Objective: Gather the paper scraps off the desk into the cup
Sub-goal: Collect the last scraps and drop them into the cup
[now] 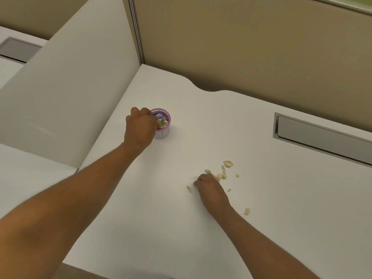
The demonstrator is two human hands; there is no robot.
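A small cup point(163, 132) with a pink rim stands on the white desk point(165, 198) near the left partition. Coloured and pale scraps fill its inside. My left hand point(140, 127) rests against the cup's left side, fingertips over its rim; whether the fingers hold a scrap is hidden. Several pale paper scraps point(227, 163) lie scattered on the desk to the right. My right hand point(210, 189) sits curled on the desk among them, its fingertips pressed on scraps at the cluster's near edge. Single scraps lie left point(189, 189) and right point(247, 211) of that hand.
A white partition point(66, 101) walls the desk's left side and a tan panel point(241, 47) stands behind it. A grey recessed cable slot point(322, 135) is set into the desk at the right. The desk's front edge runs along the bottom left.
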